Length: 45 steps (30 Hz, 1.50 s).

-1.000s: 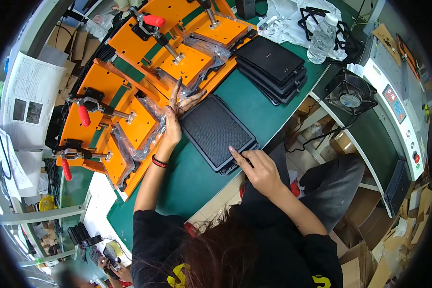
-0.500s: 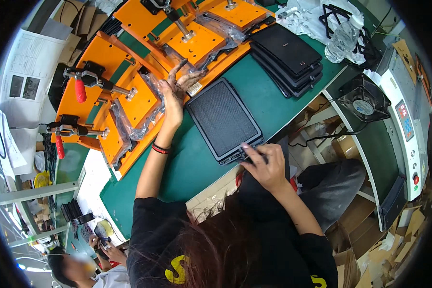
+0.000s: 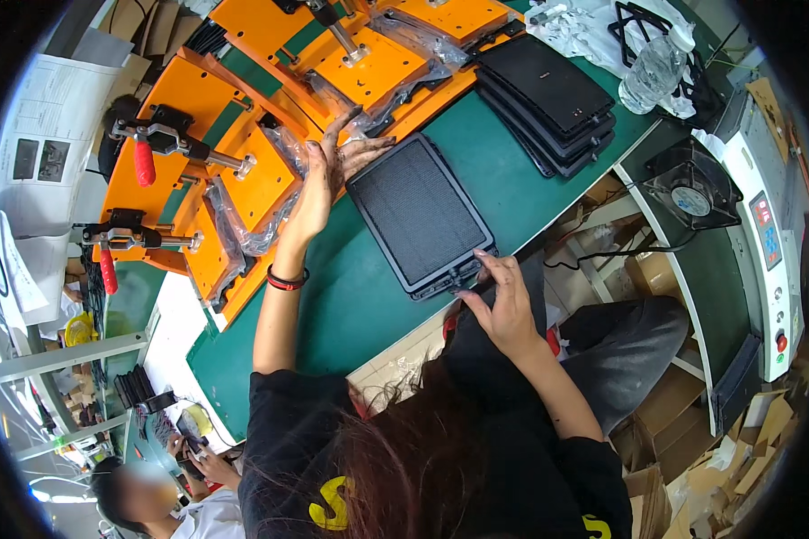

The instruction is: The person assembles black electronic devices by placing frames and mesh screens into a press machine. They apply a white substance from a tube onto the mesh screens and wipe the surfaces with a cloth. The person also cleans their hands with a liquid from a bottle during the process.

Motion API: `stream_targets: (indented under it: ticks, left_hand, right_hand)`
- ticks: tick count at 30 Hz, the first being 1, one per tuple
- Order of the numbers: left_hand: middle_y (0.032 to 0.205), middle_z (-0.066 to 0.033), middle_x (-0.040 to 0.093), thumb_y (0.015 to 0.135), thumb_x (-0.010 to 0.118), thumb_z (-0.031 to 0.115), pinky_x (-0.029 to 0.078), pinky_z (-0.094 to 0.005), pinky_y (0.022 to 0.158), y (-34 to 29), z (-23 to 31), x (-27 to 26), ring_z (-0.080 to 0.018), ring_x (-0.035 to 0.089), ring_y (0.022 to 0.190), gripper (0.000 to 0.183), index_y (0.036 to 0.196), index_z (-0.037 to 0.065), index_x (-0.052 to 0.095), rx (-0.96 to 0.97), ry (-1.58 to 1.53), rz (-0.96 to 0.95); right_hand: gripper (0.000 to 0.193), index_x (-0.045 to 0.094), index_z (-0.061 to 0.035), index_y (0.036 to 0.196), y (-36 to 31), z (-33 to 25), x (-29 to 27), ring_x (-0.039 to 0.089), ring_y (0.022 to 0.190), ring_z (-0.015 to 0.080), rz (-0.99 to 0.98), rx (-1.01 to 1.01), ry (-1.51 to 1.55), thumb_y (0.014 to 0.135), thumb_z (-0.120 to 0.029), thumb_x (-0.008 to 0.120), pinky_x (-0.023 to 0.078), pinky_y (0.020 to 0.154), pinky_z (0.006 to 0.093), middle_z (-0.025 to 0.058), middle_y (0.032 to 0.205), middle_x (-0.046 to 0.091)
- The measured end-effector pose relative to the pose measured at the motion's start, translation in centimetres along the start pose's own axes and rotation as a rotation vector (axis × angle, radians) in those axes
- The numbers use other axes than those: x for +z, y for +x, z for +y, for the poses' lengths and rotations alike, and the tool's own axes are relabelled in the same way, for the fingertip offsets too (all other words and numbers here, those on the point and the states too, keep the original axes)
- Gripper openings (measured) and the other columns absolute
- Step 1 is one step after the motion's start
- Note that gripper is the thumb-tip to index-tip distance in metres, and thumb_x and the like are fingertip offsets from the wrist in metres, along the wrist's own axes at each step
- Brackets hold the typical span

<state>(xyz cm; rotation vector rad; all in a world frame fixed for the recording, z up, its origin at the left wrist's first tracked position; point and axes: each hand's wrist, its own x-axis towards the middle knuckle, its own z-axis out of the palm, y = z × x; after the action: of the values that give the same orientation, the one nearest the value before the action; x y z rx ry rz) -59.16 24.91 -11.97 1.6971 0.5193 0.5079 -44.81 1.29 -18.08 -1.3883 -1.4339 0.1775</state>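
Observation:
A black rectangular frame with a mesh face (image 3: 421,214) lies on the green table near its front edge, tilted slightly. My right hand (image 3: 505,304) grips its near end, thumb and forefinger at a small clip-like part on the edge. My left hand (image 3: 325,180) is raised beside the frame's far left corner, fingers stretched apart and darkly smudged, holding nothing; I cannot tell if a fingertip touches the frame. Just beyond that hand stands the orange fixture (image 3: 265,193) with clear-wrapped dark strips in its slots.
Black flat panels (image 3: 553,90) are stacked to the right. Behind them lie a clear plastic bottle (image 3: 652,76) and white crumpled cloth (image 3: 566,31). Toggle clamps with red handles (image 3: 144,163) stand at left. A black fan (image 3: 689,193) sits right; another person (image 3: 139,503) is lower left.
My left hand has come a little lower and left, fingers still spread. My right hand's fingers have shifted to the frame's near edge, and the frame has moved slightly.

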Motion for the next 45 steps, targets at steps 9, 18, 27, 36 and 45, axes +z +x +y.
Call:
stream_targets:
  ticks: [9,18,27,36,45]
  left_hand:
    - [0.134,-0.0214,0.038,0.089,0.006,0.062,0.020,-0.0393,0.108,-1.1,1.6,0.5,-0.0298,0.037,0.126,0.080,0.140,0.002,0.015,-0.031,0.300,0.061]
    - [0.131,-0.0220,0.040,0.088,0.011,0.064,0.024,-0.0399,0.107,-1.4,1.4,0.0,-0.0308,0.041,0.122,0.079,0.140,0.004,0.015,-0.033,-0.045,0.106]
    - [0.140,-0.0294,0.023,0.072,0.036,0.079,0.027,-0.0518,0.104,-2.0,11.1,4.4,-0.0398,0.027,0.130,0.104,0.143,0.010,0.005,0.424,-0.178,0.388]
    - [0.145,-0.0202,0.020,0.089,0.042,0.051,0.021,-0.0470,0.108,5.4,12.6,15.2,-0.0349,0.019,0.135,0.072,0.144,0.013,0.013,0.389,-0.297,0.147]
    - [0.140,-0.0205,0.028,0.079,0.045,0.065,0.036,-0.0500,0.101,4.7,13.8,31.7,-0.0370,0.037,0.124,0.090,0.144,0.012,0.012,-0.009,-0.587,-0.871]
  right_hand:
    - [0.103,0.025,-0.0153,0.134,2.5,-3.2,1.3,0.035,0.115,0.0435,0.096,0.089,-0.276,0.051,-0.034,0.085,0.033,0.091,0.0565,0.0240,0.120,0.034]
    - [0.106,0.020,-0.0214,0.139,4.1,-4.5,3.5,0.035,0.111,0.0475,0.051,0.064,-0.378,0.053,-0.030,0.081,0.033,0.090,0.0601,0.0278,0.124,0.030]
    - [0.108,0.018,-0.0169,0.138,5.5,-5.9,-1.7,0.030,0.116,0.0452,0.268,-0.075,0.047,0.052,-0.032,0.081,0.029,0.095,0.0551,0.0286,0.125,0.026]
    - [0.120,-0.001,0.0047,0.134,1.3,-5.2,-9.5,0.026,0.124,0.0342,0.528,0.334,0.564,0.057,-0.041,0.078,0.024,0.106,0.0441,0.0219,0.132,0.018]
    - [0.117,-0.001,0.0052,0.134,-6.5,-8.1,-17.6,0.024,0.128,0.0321,0.903,0.219,0.014,0.057,-0.029,0.080,0.021,0.107,0.0431,0.0215,0.133,0.016]
